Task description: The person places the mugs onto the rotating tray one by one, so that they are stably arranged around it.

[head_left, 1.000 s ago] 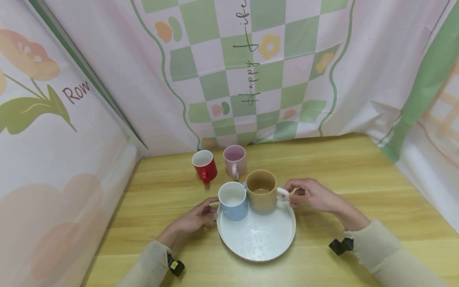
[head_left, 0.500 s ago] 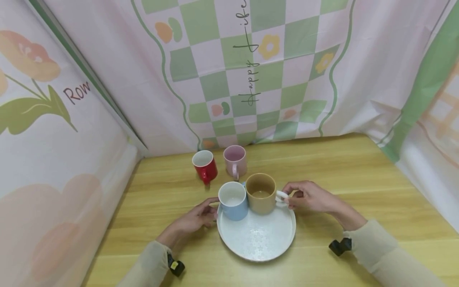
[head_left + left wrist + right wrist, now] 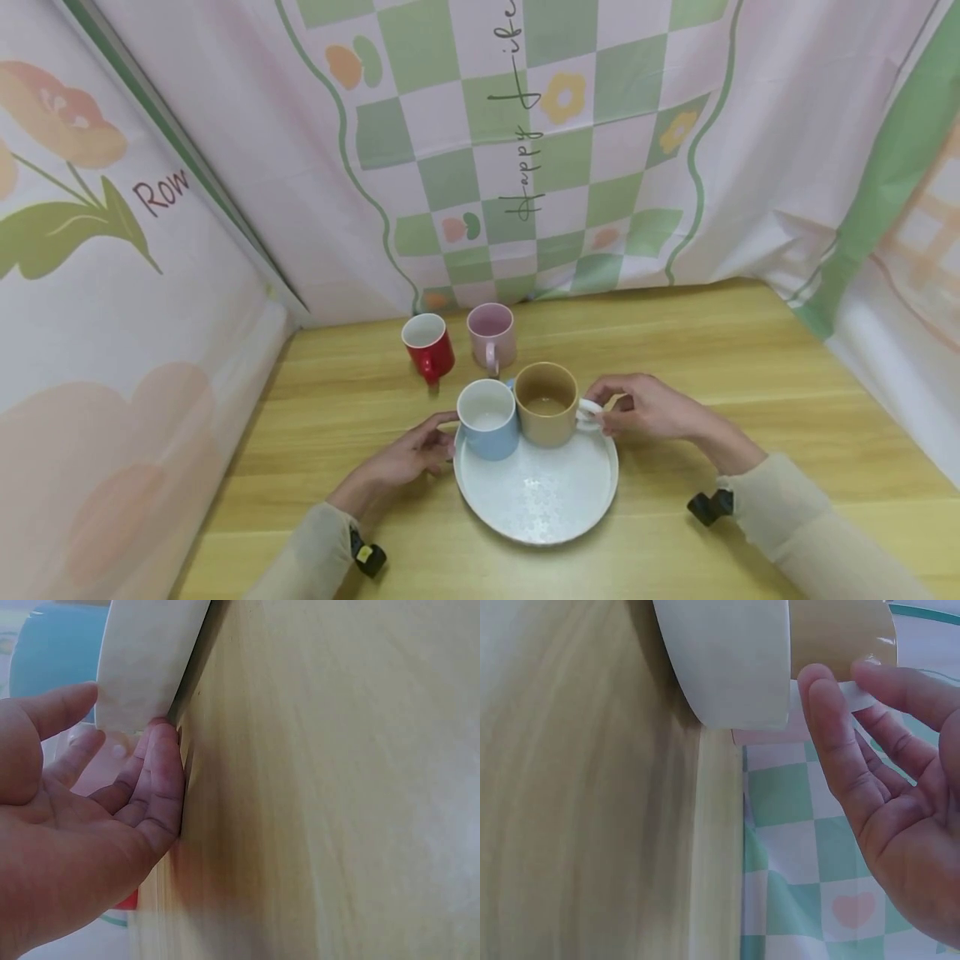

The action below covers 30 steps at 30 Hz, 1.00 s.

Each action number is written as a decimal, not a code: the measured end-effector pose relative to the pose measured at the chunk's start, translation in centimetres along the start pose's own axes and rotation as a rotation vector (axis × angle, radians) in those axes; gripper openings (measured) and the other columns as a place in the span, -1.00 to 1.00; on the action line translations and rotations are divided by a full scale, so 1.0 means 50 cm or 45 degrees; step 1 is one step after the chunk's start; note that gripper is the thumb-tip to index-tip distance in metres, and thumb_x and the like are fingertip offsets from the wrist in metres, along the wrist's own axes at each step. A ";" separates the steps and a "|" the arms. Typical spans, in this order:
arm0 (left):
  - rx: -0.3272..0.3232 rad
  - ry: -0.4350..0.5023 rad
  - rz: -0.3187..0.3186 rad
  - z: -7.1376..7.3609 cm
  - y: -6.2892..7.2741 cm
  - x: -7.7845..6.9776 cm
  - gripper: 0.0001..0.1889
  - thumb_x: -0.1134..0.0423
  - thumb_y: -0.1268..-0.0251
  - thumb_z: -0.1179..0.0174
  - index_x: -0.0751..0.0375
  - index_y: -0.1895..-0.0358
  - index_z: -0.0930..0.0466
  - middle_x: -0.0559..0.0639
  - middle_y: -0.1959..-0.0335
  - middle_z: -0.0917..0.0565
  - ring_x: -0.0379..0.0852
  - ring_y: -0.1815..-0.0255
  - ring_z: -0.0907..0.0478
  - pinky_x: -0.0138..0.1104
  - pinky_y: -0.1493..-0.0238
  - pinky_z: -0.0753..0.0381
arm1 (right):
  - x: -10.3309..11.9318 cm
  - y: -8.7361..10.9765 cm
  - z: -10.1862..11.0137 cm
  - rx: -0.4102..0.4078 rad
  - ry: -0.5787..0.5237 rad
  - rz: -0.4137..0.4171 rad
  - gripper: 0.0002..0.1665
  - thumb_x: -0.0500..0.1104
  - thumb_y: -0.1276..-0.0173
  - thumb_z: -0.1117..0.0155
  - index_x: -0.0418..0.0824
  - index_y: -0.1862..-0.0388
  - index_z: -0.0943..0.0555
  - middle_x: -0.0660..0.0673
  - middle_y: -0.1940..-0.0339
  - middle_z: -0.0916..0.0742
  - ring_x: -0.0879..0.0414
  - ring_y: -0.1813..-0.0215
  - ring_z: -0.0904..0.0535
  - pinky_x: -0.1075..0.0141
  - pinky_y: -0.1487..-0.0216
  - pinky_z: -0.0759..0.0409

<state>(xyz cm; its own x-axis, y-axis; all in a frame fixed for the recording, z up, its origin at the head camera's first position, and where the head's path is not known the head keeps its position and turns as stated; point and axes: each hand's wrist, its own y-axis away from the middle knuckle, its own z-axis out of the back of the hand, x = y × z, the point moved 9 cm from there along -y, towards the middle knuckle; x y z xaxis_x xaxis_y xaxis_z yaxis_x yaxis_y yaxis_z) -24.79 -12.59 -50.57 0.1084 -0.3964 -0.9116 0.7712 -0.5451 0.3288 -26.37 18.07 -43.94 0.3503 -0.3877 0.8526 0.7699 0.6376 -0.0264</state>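
Observation:
On a round white tray (image 3: 543,500) stand a light blue mug (image 3: 490,433) at the back left and, beside it, a mustard mug (image 3: 547,417) with a white handle. My right hand (image 3: 651,407) pinches that handle (image 3: 855,696) between thumb and fingertips. At the tray's left rim is my left hand (image 3: 408,454), holding the edge: in the left wrist view, the thumb lies at the upper rim and other fingertips meet the wall's lower edge (image 3: 142,667). Both mugs are upright. The tray's floor under them is hidden.
Behind the tray, a red mug (image 3: 429,350) and a pink mug (image 3: 492,337) stand upright on the wooden table (image 3: 712,350), handles toward me. A printed cloth (image 3: 555,167) hangs along the table's back edge, with more cloth at both sides.
The mustard mug has come slightly down and toward me onto the tray, then stays put, my right hand on its handle. My left hand and the other mugs have not moved.

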 end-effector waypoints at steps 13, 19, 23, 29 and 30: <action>0.006 -0.026 -0.011 0.001 -0.001 -0.002 -0.45 0.20 -0.56 -0.01 -0.19 -0.52 -0.18 0.16 -0.19 -0.51 -0.02 -0.17 -0.47 -0.14 -0.15 -0.58 | 0.013 -0.007 0.008 0.018 0.089 0.057 -0.74 -0.28 -0.45 -0.23 -0.31 -0.07 -0.57 -0.33 0.13 -0.71 0.13 0.29 -0.72 0.24 0.27 -0.75; 0.000 -0.029 -0.003 0.001 0.000 -0.004 -0.45 0.22 -0.55 -0.02 -0.20 -0.52 -0.19 0.16 -0.18 -0.52 -0.02 -0.14 -0.48 -0.17 -0.13 -0.58 | 0.011 -0.008 0.008 0.023 0.104 0.045 -0.73 -0.24 -0.46 -0.24 -0.29 -0.09 -0.57 -0.31 0.11 -0.71 0.11 0.29 -0.72 0.23 0.26 -0.75; -0.003 -0.039 -0.019 0.001 0.001 -0.008 -0.45 0.25 -0.55 -0.01 -0.16 -0.52 -0.18 0.19 -0.18 -0.53 -0.03 -0.12 -0.49 -0.19 -0.09 -0.59 | 0.005 -0.007 0.007 0.028 0.089 0.025 -0.71 -0.20 -0.46 -0.25 -0.26 -0.10 -0.57 -0.31 0.10 -0.71 0.09 0.29 -0.72 0.22 0.25 -0.75; -0.003 -0.037 -0.040 -0.001 0.002 -0.015 -0.44 0.26 -0.54 -0.02 -0.10 -0.53 -0.18 0.23 -0.17 -0.52 -0.03 -0.10 -0.48 -0.18 -0.07 -0.61 | -0.003 -0.005 0.005 0.025 0.073 0.007 -0.70 -0.17 -0.46 -0.26 -0.24 -0.10 -0.57 -0.33 0.08 -0.70 0.11 0.29 -0.72 0.21 0.26 -0.74; -0.003 -0.035 -0.039 -0.001 0.002 -0.015 -0.44 0.26 -0.54 -0.02 -0.10 -0.53 -0.19 0.23 -0.17 -0.52 -0.03 -0.09 -0.48 -0.18 -0.07 -0.61 | -0.003 -0.004 0.005 0.024 0.076 0.009 -0.70 -0.16 -0.46 -0.26 -0.23 -0.11 -0.57 -0.33 0.08 -0.70 0.12 0.29 -0.72 0.22 0.26 -0.74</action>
<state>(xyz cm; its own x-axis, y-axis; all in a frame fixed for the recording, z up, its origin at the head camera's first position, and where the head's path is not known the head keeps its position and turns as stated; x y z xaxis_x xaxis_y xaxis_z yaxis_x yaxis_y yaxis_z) -24.77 -12.33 -49.88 0.0674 -0.3998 -0.9141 0.7755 -0.5554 0.3001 -26.74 18.18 -43.93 0.3875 -0.4215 0.8198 0.7573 0.6527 -0.0224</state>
